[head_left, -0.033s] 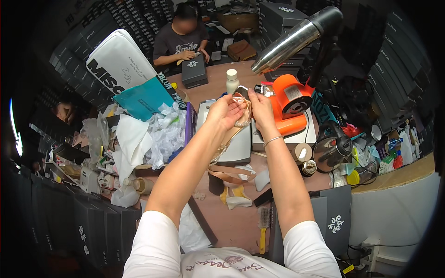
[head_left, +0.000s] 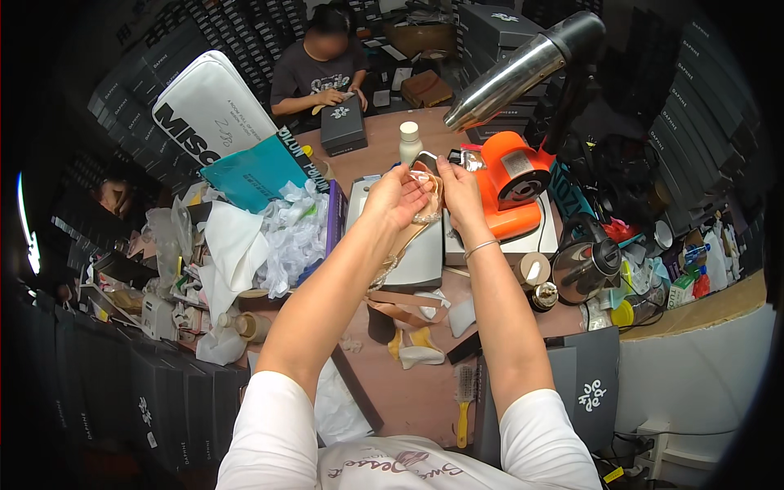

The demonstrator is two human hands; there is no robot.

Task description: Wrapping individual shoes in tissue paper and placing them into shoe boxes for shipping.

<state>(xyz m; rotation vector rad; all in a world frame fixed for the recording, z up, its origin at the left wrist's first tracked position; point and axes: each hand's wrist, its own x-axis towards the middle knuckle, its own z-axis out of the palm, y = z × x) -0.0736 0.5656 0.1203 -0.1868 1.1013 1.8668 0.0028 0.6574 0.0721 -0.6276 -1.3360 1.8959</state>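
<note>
Both my hands are raised over the work table, holding a beige sandal (head_left: 428,211) with clear and beaded straps. My left hand (head_left: 395,198) is curled around the strap side, palm turned up. On the other side my right hand (head_left: 460,189) grips the sandal's far end, thumb on top; its other fingers are mostly hidden. The lower part of the sandal, with a beaded band, slants down behind my left forearm. A light grey box (head_left: 416,263) lies beneath it, and a white bottle (head_left: 409,143) stands just beyond my hands.
An orange blower (head_left: 513,220) stands to the right under a metal nozzle (head_left: 514,73). Near it are a kettle (head_left: 584,257) and small jars. Crumpled paper (head_left: 298,233) fills the left side. A yellow-handled brush (head_left: 464,400) lies close to me. Across the table sits a co-worker (head_left: 318,69).
</note>
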